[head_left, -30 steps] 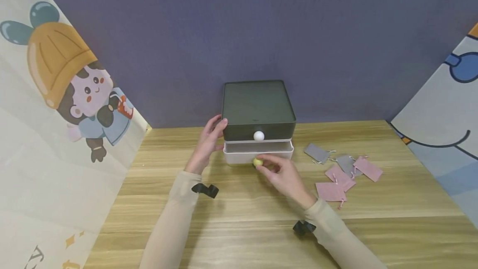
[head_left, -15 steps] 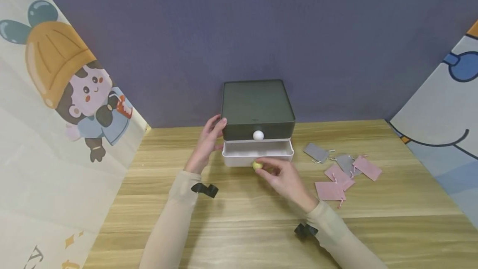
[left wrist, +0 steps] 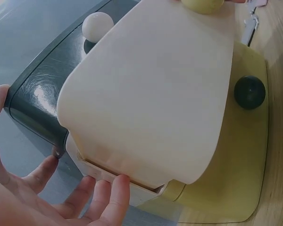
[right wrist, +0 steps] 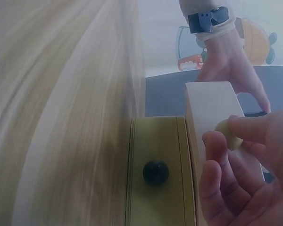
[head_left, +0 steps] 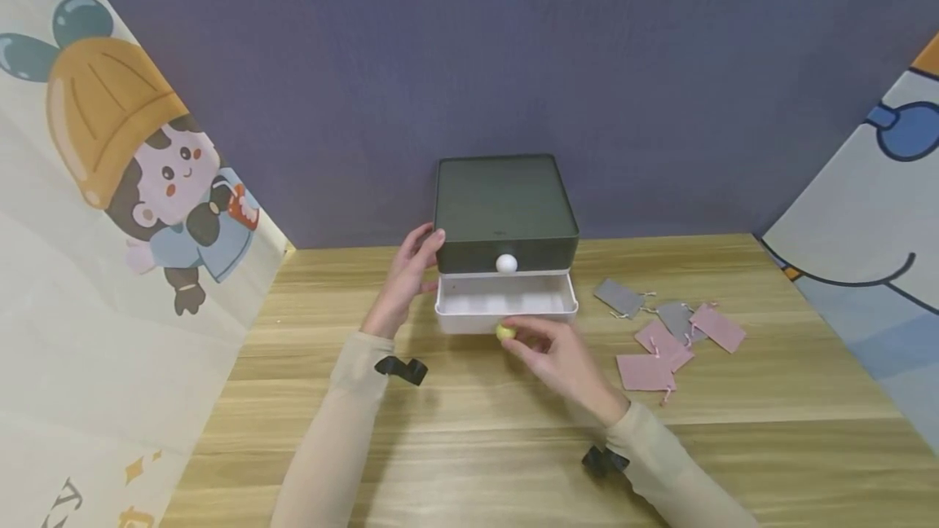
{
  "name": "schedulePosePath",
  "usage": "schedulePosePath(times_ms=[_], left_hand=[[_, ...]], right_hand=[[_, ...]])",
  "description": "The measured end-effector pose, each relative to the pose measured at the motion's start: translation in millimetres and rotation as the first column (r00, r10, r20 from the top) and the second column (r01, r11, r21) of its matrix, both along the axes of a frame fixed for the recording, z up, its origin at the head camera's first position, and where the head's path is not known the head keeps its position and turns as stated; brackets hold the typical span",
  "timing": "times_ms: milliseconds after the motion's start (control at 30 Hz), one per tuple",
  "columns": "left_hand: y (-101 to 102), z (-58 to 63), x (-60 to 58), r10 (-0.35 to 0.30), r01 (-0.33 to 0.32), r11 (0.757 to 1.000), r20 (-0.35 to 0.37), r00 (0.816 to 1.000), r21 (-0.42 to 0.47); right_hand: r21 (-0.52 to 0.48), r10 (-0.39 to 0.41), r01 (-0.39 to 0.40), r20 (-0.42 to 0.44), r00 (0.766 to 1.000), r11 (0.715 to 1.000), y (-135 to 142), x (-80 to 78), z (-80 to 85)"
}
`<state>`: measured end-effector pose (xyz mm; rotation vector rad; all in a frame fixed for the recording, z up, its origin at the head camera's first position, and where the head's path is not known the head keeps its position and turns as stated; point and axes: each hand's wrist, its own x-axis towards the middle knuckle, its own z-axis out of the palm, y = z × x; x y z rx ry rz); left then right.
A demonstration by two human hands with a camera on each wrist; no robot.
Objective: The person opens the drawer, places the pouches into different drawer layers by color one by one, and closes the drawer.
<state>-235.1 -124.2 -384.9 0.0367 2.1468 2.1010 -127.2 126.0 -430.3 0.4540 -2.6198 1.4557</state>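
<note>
A small stacked drawer box (head_left: 506, 198) has a dark green top tier with a white knob (head_left: 506, 264). Beneath it, the white drawer (head_left: 465, 323) stands pulled partly out, its visible inside bare. My right hand (head_left: 561, 353) pinches the drawer's yellow-green round knob (head_left: 505, 332) between thumb and fingers. My left hand (head_left: 399, 283) rests against the box's left side. In the left wrist view its thumb is at the dark tier's edge, while the spread fingers (left wrist: 115, 197) touch the lower side. The yellow-green bottom drawer (right wrist: 158, 136) is closed and bears a black knob (right wrist: 155, 173).
Several small drawstring pouches lie on the wooden table (head_left: 469, 446) to the right, among them a grey pouch (head_left: 619, 298) and a pink pouch (head_left: 645, 372). A purple-blue wall (head_left: 499, 55) rises right behind the box. Cartoon-printed panels flank the table.
The white drawer has slid further out toward me, with my right hand drawing back on its knob. More of the drawer's inside shows now. My left hand has stayed on the box's side.
</note>
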Motion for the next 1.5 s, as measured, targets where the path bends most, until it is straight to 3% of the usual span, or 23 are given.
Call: schedulePosePath(times_ms=[300, 1133, 1500], left_hand=[[0.0, -1.7, 0.1, 0.002, -0.002, 1.0, 0.003, 1.0, -0.003], [0.0, 3.5, 2.0, -0.02, 0.021, 1.0, 0.016, 1.0, -0.024], [1.8, 3.1, 1.2, -0.046, 0.047, 0.999, 0.059, 0.997, -0.014]], right_hand=[[0.023, 0.007, -0.006, -0.005, 1.0, 1.0, -0.6, 8.7, -1.0], [0.057, 0.064, -0.057, -0.13, 0.989, 0.997, 2.4, 22.3, 1.1], [0.07, 0.066, -0.058, -0.123, 0.99, 0.996, 3.7, 29.6, 4.2]])
